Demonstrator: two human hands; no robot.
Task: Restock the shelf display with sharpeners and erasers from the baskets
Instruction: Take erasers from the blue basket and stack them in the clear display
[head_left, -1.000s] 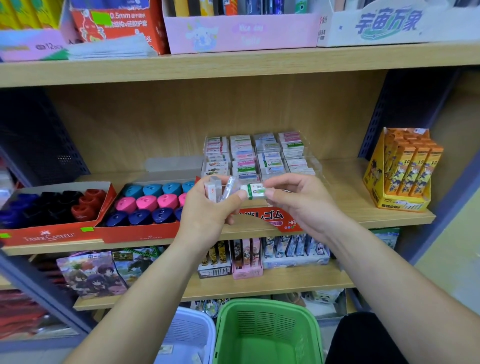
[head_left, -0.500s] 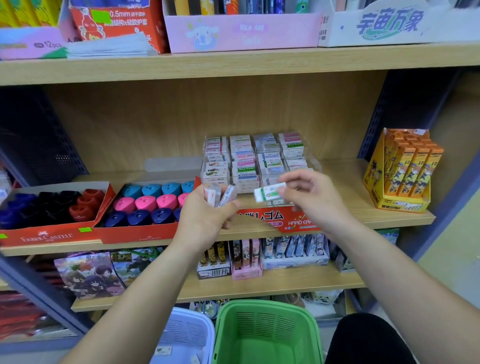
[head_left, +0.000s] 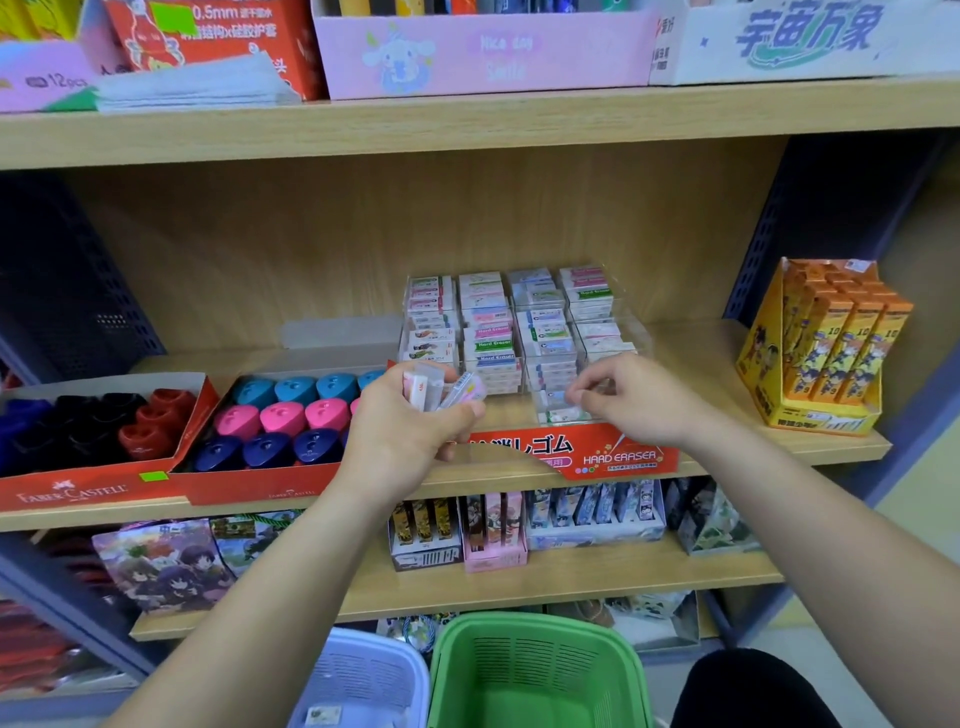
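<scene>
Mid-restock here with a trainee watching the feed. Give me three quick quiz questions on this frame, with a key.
1. True or false: the left hand holds several wrapped erasers.
2. The right hand is over which? A) clear eraser display B) sharpener tray C) green basket
3. Fill in: the front row of sharpeners is dark ____.

Key: 1 true; 2 A; 3 blue.

On the middle shelf: sharpener trays at left, eraser display in the centre, pencil box at right. Below, on the floor: two baskets side by side.
</scene>
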